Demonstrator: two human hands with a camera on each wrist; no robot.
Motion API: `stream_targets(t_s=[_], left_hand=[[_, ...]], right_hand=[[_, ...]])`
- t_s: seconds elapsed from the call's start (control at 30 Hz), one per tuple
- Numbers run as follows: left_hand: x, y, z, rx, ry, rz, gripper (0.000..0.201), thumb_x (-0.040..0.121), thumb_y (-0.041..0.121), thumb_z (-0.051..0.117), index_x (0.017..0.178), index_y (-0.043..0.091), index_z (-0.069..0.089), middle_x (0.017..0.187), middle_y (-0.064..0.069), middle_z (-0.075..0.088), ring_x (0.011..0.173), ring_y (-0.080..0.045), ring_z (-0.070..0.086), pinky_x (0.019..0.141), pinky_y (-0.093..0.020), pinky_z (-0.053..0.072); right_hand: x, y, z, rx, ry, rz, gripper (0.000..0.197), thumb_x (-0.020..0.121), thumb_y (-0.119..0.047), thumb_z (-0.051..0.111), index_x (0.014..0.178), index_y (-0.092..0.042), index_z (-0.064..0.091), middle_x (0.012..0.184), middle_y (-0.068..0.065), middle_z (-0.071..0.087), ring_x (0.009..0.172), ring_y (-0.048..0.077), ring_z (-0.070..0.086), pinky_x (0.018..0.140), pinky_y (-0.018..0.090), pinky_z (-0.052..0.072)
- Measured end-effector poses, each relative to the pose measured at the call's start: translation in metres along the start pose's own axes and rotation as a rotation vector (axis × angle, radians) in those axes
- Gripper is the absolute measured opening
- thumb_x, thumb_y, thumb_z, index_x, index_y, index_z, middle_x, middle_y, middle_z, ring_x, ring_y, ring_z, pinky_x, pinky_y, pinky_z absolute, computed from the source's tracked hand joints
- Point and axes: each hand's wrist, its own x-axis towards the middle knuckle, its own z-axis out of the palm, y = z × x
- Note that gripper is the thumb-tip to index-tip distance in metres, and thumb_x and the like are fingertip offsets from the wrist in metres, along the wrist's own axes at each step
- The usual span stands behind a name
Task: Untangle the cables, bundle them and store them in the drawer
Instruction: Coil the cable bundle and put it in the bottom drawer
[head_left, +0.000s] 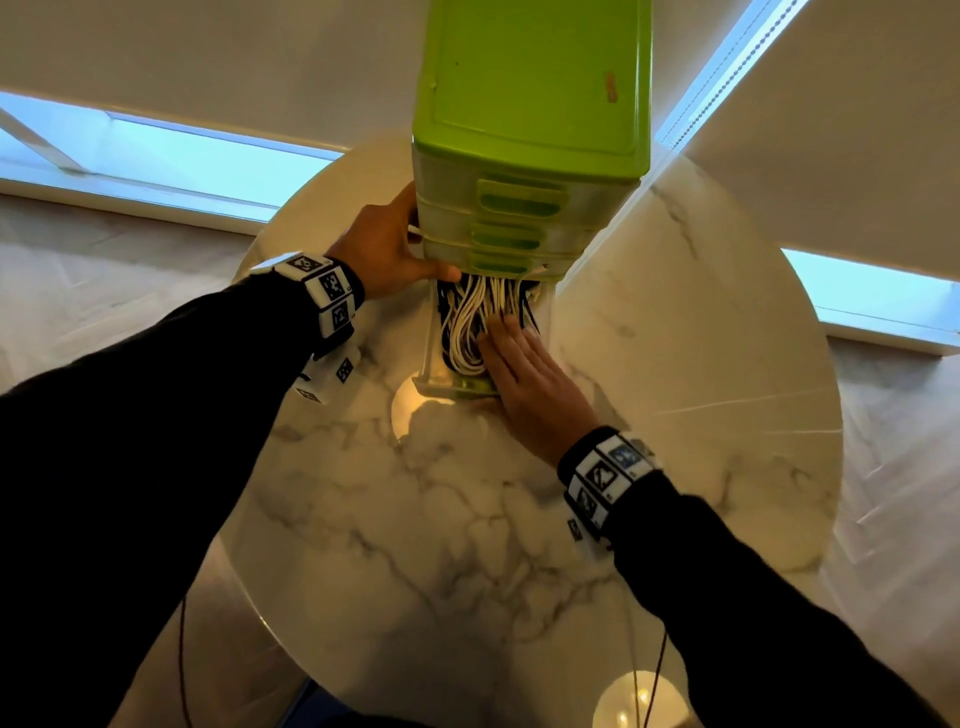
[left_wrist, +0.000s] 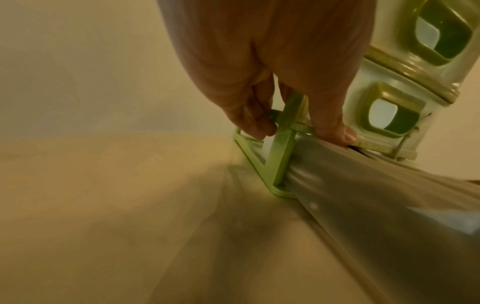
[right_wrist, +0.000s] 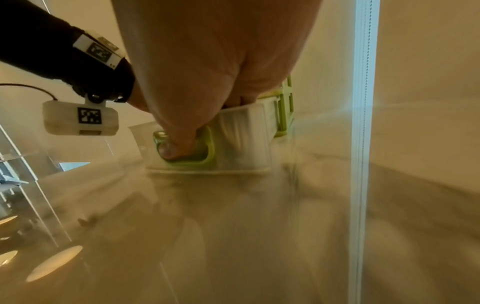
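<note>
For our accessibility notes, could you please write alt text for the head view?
A right hand presses white and black cables into the open bottom drawer of a lime-green plastic drawer tower on a round marble table, while the left hand grips the tower's side.

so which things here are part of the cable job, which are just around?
In the job:
- white and black cables in the open bottom drawer
- green drawer unit
- left hand steadying the unit
- right hand on the drawer

Just around:
- marble table
- window blinds
</note>
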Motion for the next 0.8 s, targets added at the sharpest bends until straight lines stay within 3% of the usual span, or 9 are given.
stream_targets(t_s=[0.17,0.23,0.33,0.4,0.47,0.6,0.73,0.8], left_hand=[[-0.002,0.006,0.0,0.061,-0.026,-0.008,0.09,0.076,0.042,0.084,0.149,0.019,0.035,0.135,-0.008,0.063,0.113,-0.021,0.06,0.086,-0.028,0.042],[-0.002,0.007,0.0,0.068,-0.025,-0.005,0.091,0.077,0.043,0.083,0.149,0.02,0.034,0.135,-0.008,0.063,0.11,-0.022,0.062,0.084,-0.027,0.042],[-0.003,0.009,-0.002,0.086,-0.036,-0.014,0.091,0.079,0.04,0.083,0.151,0.019,0.032,0.136,-0.008,0.061,0.096,-0.015,0.059,0.084,-0.026,0.039],[-0.003,0.01,-0.002,0.089,-0.033,-0.018,0.091,0.079,0.038,0.083,0.152,0.019,0.031,0.136,-0.01,0.061,0.094,-0.011,0.053,0.085,-0.026,0.038],[-0.003,0.012,-0.002,0.09,-0.032,-0.012,0.091,0.079,0.038,0.083,0.152,0.019,0.031,0.135,-0.01,0.062,0.097,-0.009,0.051,0.085,-0.026,0.039],[-0.002,0.014,-0.004,0.117,-0.049,-0.012,0.09,0.08,0.04,0.082,0.152,0.02,0.031,0.133,-0.009,0.062,0.099,-0.01,0.05,0.086,-0.028,0.041],[-0.004,0.014,-0.005,0.108,-0.067,-0.011,0.089,0.083,0.039,0.079,0.153,0.019,0.027,0.135,-0.009,0.06,0.097,-0.014,0.055,0.084,-0.029,0.042],[-0.006,0.01,-0.001,0.061,-0.073,-0.002,0.091,0.084,0.04,0.078,0.153,0.018,0.023,0.139,-0.008,0.058,0.108,-0.019,0.059,0.087,-0.032,0.048]], right_hand=[[0.05,0.029,-0.011,0.074,-0.029,0.054,0.065,0.086,-0.034,0.069,0.137,0.003,0.053,0.139,0.027,0.051,0.132,0.048,0.046,0.111,0.054,0.039],[0.047,0.023,-0.013,0.07,0.055,0.076,0.058,0.083,-0.03,0.066,0.131,0.004,0.059,0.133,0.026,0.057,0.126,0.046,0.052,0.106,0.051,0.044],[0.026,0.016,-0.011,0.021,0.249,0.051,0.045,0.086,-0.009,0.071,0.127,0.006,0.061,0.129,0.024,0.062,0.119,0.04,0.06,0.104,0.042,0.045],[0.015,0.02,-0.009,0.013,0.298,0.045,0.046,0.085,0.001,0.073,0.129,0.005,0.06,0.131,0.022,0.061,0.118,0.035,0.06,0.105,0.034,0.042],[0.013,0.027,-0.008,0.007,0.3,0.003,0.045,0.086,0.005,0.07,0.13,0.005,0.06,0.132,0.021,0.06,0.116,0.035,0.062,0.102,0.037,0.047],[0.035,0.046,-0.01,-0.04,0.319,-0.019,0.03,0.087,-0.004,0.062,0.116,-0.004,0.071,0.121,0.014,0.069,0.104,0.034,0.068,0.088,0.041,0.055],[0.043,0.045,-0.017,0.04,0.373,0.088,0.009,0.086,-0.007,0.067,0.093,-0.003,0.071,0.094,0.016,0.068,0.081,0.035,0.063,0.069,0.042,0.056],[0.034,0.048,-0.02,0.186,0.374,0.243,0.01,0.086,-0.012,0.068,0.09,-0.004,0.064,0.09,0.015,0.063,0.077,0.032,0.058,0.066,0.044,0.053]])
